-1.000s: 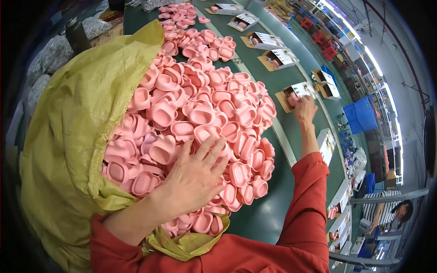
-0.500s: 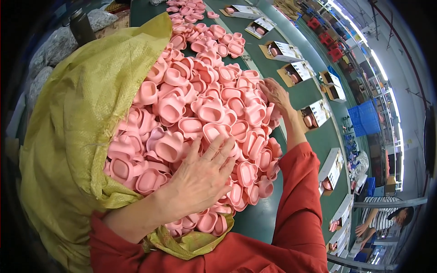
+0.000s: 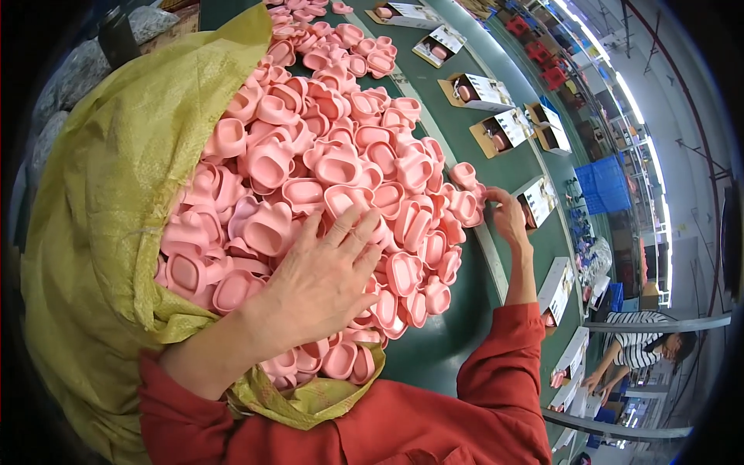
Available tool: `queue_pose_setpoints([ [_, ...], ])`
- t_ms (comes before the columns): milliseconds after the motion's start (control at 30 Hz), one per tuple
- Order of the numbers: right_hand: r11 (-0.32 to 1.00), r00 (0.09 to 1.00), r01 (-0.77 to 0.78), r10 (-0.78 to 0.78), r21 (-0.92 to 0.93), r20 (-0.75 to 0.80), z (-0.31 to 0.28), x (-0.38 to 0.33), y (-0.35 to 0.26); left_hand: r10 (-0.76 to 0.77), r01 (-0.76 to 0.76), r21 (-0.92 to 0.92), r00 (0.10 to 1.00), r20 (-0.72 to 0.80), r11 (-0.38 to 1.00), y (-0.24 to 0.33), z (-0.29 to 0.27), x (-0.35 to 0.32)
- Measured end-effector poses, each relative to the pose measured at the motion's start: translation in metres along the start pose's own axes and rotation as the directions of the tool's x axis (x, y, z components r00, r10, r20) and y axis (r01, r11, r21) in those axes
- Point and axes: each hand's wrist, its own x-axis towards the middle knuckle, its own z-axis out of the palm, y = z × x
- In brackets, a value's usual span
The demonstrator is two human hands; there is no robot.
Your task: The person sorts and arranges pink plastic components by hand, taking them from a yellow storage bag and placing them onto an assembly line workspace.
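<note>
A large heap of pink, hollow, rounded molded pieces (image 3: 341, 164) spills from a yellow-green woven sack (image 3: 101, 201). My left hand (image 3: 314, 283) lies flat on the near part of the heap, fingers spread, holding nothing. At the heap's right edge, the fingers of my right hand (image 3: 511, 221) curl against a pink piece (image 3: 467, 208) and appear to pinch its rim. Part of that grip is hidden. Another pink piece (image 3: 463, 175) lies just beyond it, slightly apart from the heap.
The heap rests on a green work surface (image 3: 434, 353). Along the right run several open white-and-brown boxes (image 3: 496, 133) with pink items inside. A dark bottle (image 3: 118, 39) stands far left. Blue crates (image 3: 601, 186) are beyond the boxes. A person in a striped top (image 3: 639, 333) works at far right.
My right hand has come nearer and to the right along the heap's edge, and pink pieces there have shifted outward. My left hand stays on the heap. The whole view has shifted slightly.
</note>
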Motion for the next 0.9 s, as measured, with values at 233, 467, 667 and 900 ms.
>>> queue_pose_setpoints([
  [233, 0.980, 0.982, 0.028, -0.064, -0.199, -0.178, 0.009, -0.009, 0.009, 0.012, -0.012, -0.006, 1.000, -0.005, 1.000, 0.001, 0.000, -0.002],
  [467, 0.975, 0.938, -0.095, 0.021, -0.199, -0.345, 0.001, 0.019, 0.051, 0.012, -0.011, -0.014, 0.999, 0.031, 1.000, 0.001, -0.004, 0.000],
  [667, 0.882, 0.918, -0.330, 0.216, -0.336, -0.333, -0.018, 0.042, 0.085, 0.001, 0.002, -0.043, 0.997, 0.076, 0.999, 0.001, -0.010, 0.001],
  [900, 0.984, 0.841, -0.173, 0.174, 0.050, -0.512, -0.009, -0.005, 0.067, 0.000, 0.005, -0.046, 0.996, 0.091, 0.999, 0.001, -0.012, 0.002],
])
